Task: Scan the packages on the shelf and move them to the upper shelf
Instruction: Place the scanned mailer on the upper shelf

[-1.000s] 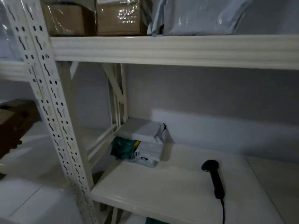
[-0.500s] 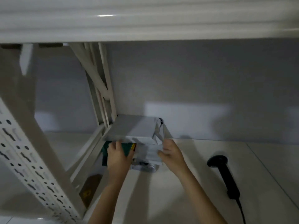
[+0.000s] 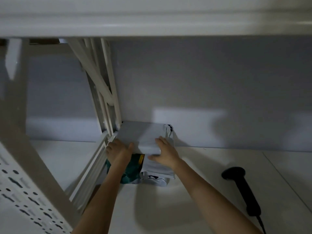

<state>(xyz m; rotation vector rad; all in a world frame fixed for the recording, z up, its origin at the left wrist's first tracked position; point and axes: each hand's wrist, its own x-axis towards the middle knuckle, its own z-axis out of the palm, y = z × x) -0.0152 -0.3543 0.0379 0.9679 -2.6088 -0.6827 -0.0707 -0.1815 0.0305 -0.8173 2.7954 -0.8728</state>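
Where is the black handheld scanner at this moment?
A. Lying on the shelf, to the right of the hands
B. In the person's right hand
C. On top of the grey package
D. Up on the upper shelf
A: the black scanner lies untouched on the white shelf board, while the left hand and right hand are both on the top grey package in the stack.

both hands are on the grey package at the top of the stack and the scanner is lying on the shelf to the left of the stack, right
Not quite. The black scanner lies on the shelf to the right of the stack, not the left, as the head view shows. The rest holds: the left hand and the right hand are both on the grey package at the top of the stack.
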